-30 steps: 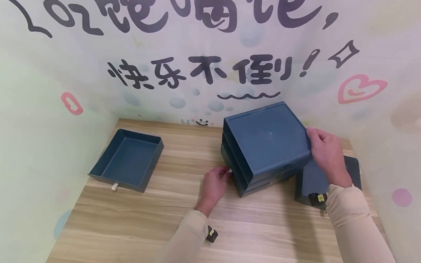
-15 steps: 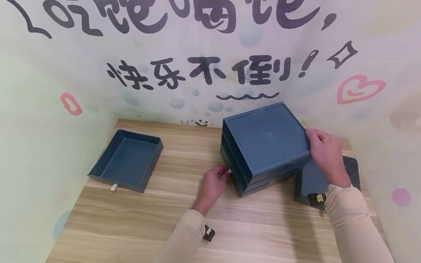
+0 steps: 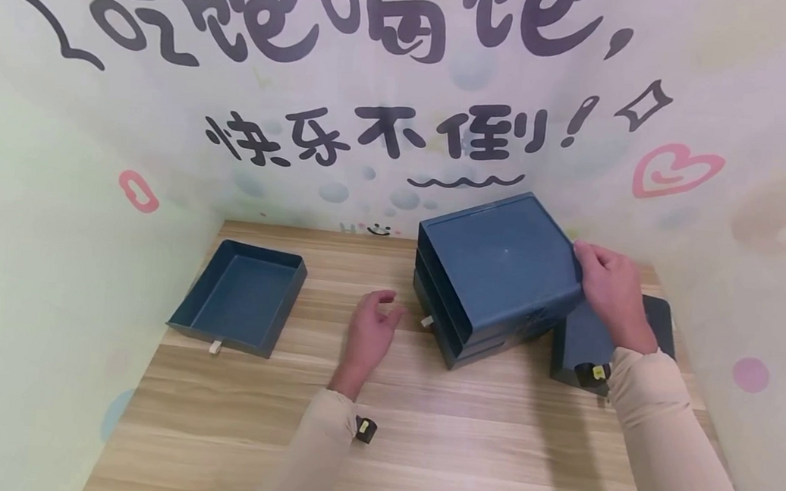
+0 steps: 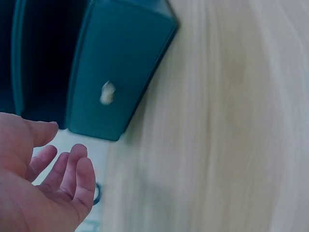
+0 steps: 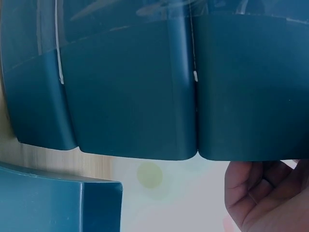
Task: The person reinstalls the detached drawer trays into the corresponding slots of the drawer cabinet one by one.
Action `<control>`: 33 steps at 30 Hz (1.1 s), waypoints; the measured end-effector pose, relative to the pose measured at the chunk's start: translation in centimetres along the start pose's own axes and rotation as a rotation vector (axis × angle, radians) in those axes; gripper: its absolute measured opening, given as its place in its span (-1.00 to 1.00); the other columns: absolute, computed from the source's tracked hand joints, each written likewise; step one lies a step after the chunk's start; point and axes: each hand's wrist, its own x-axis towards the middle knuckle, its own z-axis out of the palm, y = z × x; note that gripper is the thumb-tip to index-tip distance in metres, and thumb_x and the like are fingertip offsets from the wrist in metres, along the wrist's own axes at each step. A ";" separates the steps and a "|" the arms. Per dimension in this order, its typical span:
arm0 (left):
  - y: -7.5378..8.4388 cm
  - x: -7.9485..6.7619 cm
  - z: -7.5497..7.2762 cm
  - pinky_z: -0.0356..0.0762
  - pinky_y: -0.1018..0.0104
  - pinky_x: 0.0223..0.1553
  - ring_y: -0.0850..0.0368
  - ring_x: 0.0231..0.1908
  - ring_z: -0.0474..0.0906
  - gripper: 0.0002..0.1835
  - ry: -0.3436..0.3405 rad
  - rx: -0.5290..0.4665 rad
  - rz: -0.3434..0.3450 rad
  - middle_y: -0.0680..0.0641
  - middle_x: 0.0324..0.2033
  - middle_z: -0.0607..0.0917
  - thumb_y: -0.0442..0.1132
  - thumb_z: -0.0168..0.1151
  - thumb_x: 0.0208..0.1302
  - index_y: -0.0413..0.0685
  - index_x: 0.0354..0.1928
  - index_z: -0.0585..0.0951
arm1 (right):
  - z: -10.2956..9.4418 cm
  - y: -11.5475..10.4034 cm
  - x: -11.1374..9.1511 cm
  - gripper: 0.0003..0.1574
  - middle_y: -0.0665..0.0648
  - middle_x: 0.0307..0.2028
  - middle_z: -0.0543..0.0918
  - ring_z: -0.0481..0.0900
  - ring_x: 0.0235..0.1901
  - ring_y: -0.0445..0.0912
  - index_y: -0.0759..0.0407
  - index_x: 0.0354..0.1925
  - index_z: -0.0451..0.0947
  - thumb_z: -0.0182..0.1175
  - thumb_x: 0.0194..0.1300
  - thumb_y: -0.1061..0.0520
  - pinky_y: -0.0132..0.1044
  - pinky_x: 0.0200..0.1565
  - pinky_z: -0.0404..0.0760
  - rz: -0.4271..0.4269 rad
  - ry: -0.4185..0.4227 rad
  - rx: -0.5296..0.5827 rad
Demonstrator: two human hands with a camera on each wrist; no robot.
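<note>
A dark blue drawer cabinet (image 3: 501, 261) with three stacked levels stands angled on the table. Its upper two slots gape empty, while the lowest level holds a drawer (image 4: 120, 63) with a small white pull tab (image 3: 426, 322) on its front. My left hand (image 3: 371, 331) is in the air left of that tab, fingers loosely bent and apart, holding nothing. In the left wrist view the left hand's thumb overlaps the cabinet's lower edge. At the cabinet's back right edge my right hand (image 3: 609, 291) grips the top, thumb above and the other fingers curled behind it.
A separate blue drawer (image 3: 242, 296) lies open side up at the left of the wooden table (image 3: 270, 435), its white tab towards me. Another blue drawer-like piece (image 3: 585, 342) sits at right, partly hidden by my right arm and the cabinet. A printed wall (image 3: 346, 136) rises behind.
My left hand has let go of the lowest drawer's white tab and moved away to the left. The right hand keeps its grip, and the cabinet stays in place.
</note>
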 end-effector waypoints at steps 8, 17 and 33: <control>0.0 -0.8 -3.5 0.56 0.26 -0.31 0.14 -0.28 0.57 -0.66 0.087 -0.046 -0.013 0.05 -0.11 0.64 -0.07 0.22 0.30 0.07 0.08 0.52 | 0.1 0.1 0.3 -0.10 0.23 -0.15 0.61 0.44 -0.15 -0.02 0.06 -0.01 0.61 -0.28 0.28 -0.55 -0.21 -0.19 0.35 -0.011 -0.013 -0.009; 0.2 -2.4 -5.9 0.59 0.19 -0.17 0.12 -0.21 0.58 -0.64 0.110 -0.005 -0.026 0.04 -0.13 0.63 -0.03 0.22 0.30 0.07 0.09 0.50 | -0.1 0.4 0.3 -0.09 0.19 -0.26 0.60 0.42 -0.18 -0.02 0.05 -0.01 0.61 -0.28 0.26 -0.56 -0.23 -0.22 0.34 -0.002 -0.016 -0.008; -1.1 -4.3 -10.6 0.51 0.45 -0.32 0.24 -0.27 0.55 -0.63 0.366 -0.103 -0.113 0.06 -0.15 0.66 0.09 0.25 0.23 0.06 -0.05 0.55 | -0.1 0.1 -0.1 -0.12 -0.06 -0.69 0.31 0.35 -0.39 -0.04 0.10 -0.27 0.61 -0.25 0.26 -0.56 -0.23 -0.37 0.27 -0.019 0.013 -0.022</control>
